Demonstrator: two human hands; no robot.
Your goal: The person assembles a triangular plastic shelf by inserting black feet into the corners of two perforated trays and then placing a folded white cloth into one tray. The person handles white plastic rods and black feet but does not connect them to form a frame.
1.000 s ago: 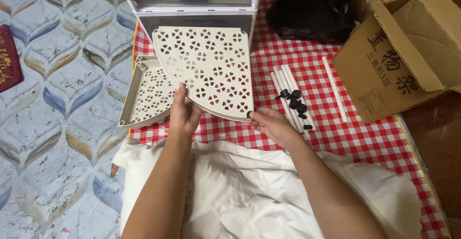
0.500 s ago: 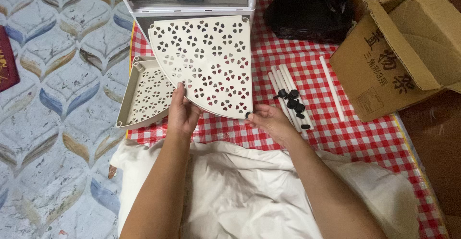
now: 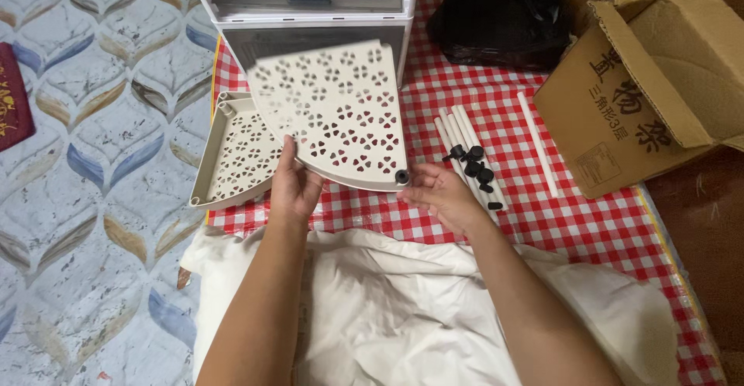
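My left hand (image 3: 293, 186) grips the curved front edge of a cream perforated corner shelf panel (image 3: 333, 115), held tilted above the red checked cloth (image 3: 589, 223). My right hand (image 3: 435, 192) pinches a small black round cap (image 3: 402, 176) at the panel's right corner. A second cream shelf panel (image 3: 232, 153) lies flat under and left of the held one. White tubes (image 3: 457, 134) and several black caps (image 3: 477, 165) lie just right of my right hand.
A white plastic drawer cabinet (image 3: 310, 14) stands behind the panels. A black bag (image 3: 504, 14) sits at the back, an open cardboard box (image 3: 659, 84) to the right. One loose white tube (image 3: 537, 153) lies near the box. White fabric (image 3: 403, 308) covers my lap.
The held panel has tilted and swung, its far edge now lower in view. My right hand moved in from beside the black caps to the panel's right corner with a cap.
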